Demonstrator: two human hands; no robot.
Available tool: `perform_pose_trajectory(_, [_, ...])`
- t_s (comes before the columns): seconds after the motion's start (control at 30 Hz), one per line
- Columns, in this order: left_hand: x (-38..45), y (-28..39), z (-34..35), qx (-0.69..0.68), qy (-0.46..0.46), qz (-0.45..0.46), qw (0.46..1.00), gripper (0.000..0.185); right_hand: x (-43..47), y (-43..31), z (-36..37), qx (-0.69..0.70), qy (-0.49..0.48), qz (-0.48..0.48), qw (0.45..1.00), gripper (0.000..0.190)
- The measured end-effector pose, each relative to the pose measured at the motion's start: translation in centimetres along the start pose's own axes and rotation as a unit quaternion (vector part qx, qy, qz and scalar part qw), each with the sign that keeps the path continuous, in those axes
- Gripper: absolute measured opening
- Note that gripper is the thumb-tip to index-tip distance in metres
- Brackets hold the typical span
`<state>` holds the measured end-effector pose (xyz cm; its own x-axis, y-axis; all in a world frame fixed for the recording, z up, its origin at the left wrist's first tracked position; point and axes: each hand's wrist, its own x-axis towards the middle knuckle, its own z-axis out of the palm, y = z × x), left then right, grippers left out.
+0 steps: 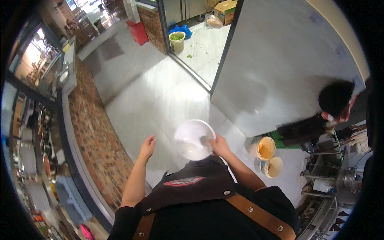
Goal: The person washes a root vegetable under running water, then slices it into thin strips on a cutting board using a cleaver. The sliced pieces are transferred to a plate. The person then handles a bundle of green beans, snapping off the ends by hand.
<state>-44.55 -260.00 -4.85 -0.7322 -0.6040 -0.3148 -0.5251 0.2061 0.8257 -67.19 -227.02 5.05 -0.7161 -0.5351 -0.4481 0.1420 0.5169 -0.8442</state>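
A round white bowl [192,139] is held in front of my apron by my right hand [219,145], whose fingers grip its right rim. Below the bowl the tiled floor shows. My left hand [148,147], with a thin bracelet at the wrist, hangs to the left of the bowl without touching it and holds nothing; its fingers are slightly bent. A dark apron [189,186] with brown straps covers my front.
Left runs a low brick wall [96,132] with a ledge. Two open buckets [266,148] [274,167] stand right, near metal shelving [321,180]. A grey panel [270,66] borders a doorway; beyond it is a bucket of greens [177,42]. A red bin [138,32] stands farther off.
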Motion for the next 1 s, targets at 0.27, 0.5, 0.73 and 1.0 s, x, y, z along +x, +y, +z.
perform_pose_trajectory(0.27, [25.2,21.2,0.3,-0.107,-0.188,-0.065,0.974,0.039,28.2,-5.5,-8.0,-0.177,0.153,-0.063,0.970,0.031])
perform_pose_trajectory(0.5, [47.9,29.9,-2.4,-0.074,-0.172,-0.063,0.980,0.074,50.6,-25.4,-8.7,0.065,-0.009,0.030,0.997,0.033])
perform_pose_trajectory(0.73, [75.9,38.1,-3.8,0.146,-0.113,-0.027,0.982,0.074,74.3,-31.8,-10.7,0.214,-0.005,0.050,0.976,0.035])
perform_pose_trajectory(1.0, [104.7,54.5,4.6,-0.121,-0.486,-0.023,0.865,0.070,89.9,-37.4,-22.9,0.302,0.201,0.038,0.931,0.033])
